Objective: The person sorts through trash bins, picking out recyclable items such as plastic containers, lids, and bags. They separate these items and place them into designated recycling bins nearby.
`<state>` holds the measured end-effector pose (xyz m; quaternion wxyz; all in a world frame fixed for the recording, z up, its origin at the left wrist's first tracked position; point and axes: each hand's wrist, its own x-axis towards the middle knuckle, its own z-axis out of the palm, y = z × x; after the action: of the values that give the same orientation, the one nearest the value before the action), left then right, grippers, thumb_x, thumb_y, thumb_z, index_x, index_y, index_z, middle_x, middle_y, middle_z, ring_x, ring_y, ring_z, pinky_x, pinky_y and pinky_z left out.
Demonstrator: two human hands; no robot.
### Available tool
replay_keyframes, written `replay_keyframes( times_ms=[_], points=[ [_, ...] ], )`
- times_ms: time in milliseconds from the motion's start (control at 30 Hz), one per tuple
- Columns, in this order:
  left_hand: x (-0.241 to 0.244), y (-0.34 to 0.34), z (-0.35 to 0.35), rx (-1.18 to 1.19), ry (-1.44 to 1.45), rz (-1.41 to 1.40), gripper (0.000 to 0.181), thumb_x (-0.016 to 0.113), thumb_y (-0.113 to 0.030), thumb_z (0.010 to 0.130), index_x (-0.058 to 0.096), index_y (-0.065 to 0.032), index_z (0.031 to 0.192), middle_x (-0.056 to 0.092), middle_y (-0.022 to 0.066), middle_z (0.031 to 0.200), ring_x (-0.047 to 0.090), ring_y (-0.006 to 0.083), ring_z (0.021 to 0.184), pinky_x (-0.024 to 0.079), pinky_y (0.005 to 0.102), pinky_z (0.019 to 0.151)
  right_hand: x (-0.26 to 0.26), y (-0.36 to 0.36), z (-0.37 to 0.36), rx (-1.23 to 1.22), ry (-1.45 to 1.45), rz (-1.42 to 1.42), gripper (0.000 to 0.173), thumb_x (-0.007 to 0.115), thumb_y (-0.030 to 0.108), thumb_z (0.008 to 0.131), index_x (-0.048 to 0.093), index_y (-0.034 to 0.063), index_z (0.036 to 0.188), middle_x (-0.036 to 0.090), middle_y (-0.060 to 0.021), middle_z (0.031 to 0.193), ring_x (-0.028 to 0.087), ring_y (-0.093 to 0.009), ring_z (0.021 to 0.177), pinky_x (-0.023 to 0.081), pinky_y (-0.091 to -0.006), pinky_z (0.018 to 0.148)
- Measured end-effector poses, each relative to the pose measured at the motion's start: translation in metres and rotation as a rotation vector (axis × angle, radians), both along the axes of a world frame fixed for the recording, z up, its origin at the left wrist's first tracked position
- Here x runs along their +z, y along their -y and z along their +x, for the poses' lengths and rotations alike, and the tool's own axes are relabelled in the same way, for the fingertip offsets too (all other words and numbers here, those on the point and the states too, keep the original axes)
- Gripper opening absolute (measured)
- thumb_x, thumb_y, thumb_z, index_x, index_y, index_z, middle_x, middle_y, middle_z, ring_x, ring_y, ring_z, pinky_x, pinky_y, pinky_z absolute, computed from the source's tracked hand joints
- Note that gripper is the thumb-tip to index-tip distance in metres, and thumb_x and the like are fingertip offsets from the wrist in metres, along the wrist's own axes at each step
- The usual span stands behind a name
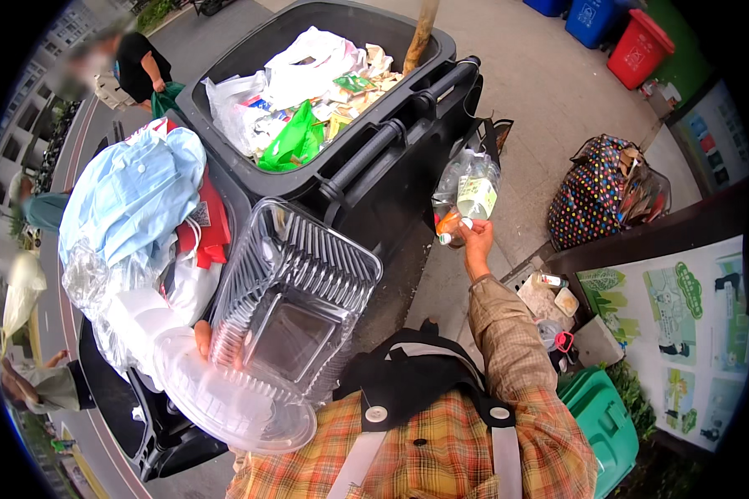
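Observation:
My left hand [203, 340] is mostly hidden behind transparent plastic food containers, with a fingertip showing. It grips a ribbed clamshell container [303, 330], a round plastic lid [243, 405] and, it seems, a white translucent tub [140, 318]. My right hand [477, 243] pinches the white cap of a plastic bottle [476, 196] with a pale green label. That bottle points bottom-up, away from me, at the mouth of a dark bag [492, 146] hung on the side of a black wheeled bin [406, 143]. Beside it lies a bottle with orange contents [448, 223].
Mixed rubbish [312, 81] and a wooden stick [421, 37] are in the bin. A second bin [228, 193] at left is heaped with bags. A polka-dot bag [583, 193], a green bin [599, 424] and an information board [680, 337] stand right. Several people are at left.

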<state>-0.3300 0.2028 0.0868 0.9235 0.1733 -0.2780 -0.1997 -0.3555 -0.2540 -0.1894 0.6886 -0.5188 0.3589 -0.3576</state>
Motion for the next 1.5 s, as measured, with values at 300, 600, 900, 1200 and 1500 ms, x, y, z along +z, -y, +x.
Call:
replay_keyframes(
  times_ms=[300, 600, 900, 1200, 1500],
  points=[
    [-0.029, 0.062, 0.034, -0.238, 0.156, 0.028, 0.028, 0.047, -0.021, 0.088, 0.049, -0.0041, 0.111, 0.053, 0.0097, 0.104, 0.051, 0.0237, 0.097, 0.043, 0.0424, 0.077, -0.020, 0.050, 0.054, 0.211, -0.448, -0.514, 0.027, 0.069, 0.003, 0.064, 0.046, 0.0034, 0.079, 0.054, -0.0137, 0.075, 0.053, -0.029, 0.071, 0.043, -0.0375, 0.066],
    [-0.010, 0.313, 0.060, 0.318, -0.091, 0.317, 0.023, 0.061, -0.024, 0.083, 0.044, -0.0106, 0.074, 0.046, 0.0040, 0.063, 0.046, 0.0167, 0.056, 0.040, 0.0270, 0.056, -0.085, 0.179, 0.092, 0.627, -0.767, -0.506, 0.038, 0.074, 0.015, 0.067, 0.053, 0.0025, 0.095, 0.061, -0.0181, 0.089, 0.060, -0.034, 0.085, 0.046, -0.0393, 0.073],
    [-0.029, 0.529, 0.156, -0.001, -0.261, 0.237, 0.020, 0.062, -0.021, 0.081, 0.047, -0.0083, 0.083, 0.050, 0.0036, 0.074, 0.051, 0.0157, 0.067, 0.045, 0.0268, 0.063, -0.017, 0.298, 0.065, 1.404, -0.102, 0.196, 0.030, 0.067, 0.017, 0.077, 0.055, 0.0034, 0.101, 0.062, -0.0106, 0.081, 0.063, -0.023, 0.073, 0.051, -0.0345, 0.063],
    [-0.083, 0.752, 0.229, -0.012, -0.376, 0.615, 0.045, 0.066, -0.004, 0.072, 0.048, -0.0016, 0.112, 0.057, 0.0076, 0.093, 0.058, 0.0196, 0.086, 0.048, 0.0321, 0.077, -0.106, 0.603, -0.093, 0.581, -1.064, 0.056, 0.009, 0.061, 0.011, 0.080, 0.061, 0.0032, 0.076, 0.061, -0.0060, 0.064, 0.061, -0.016, 0.056, 0.050, -0.0286, 0.050],
    [-0.154, 0.944, 0.340, 0.080, -0.368, 1.023, 0.047, 0.068, -0.005, 0.072, 0.051, -0.0016, 0.115, 0.059, 0.0071, 0.102, 0.057, 0.0184, 0.093, 0.046, 0.0322, 0.083, 0.029, 0.804, 0.070, 0.564, -0.568, 0.311, 0.014, 0.053, 0.009, 0.087, 0.055, -0.0001, 0.097, 0.062, -0.0100, 0.077, 0.063, -0.019, 0.066, 0.054, -0.0284, 0.057]
  ],
)
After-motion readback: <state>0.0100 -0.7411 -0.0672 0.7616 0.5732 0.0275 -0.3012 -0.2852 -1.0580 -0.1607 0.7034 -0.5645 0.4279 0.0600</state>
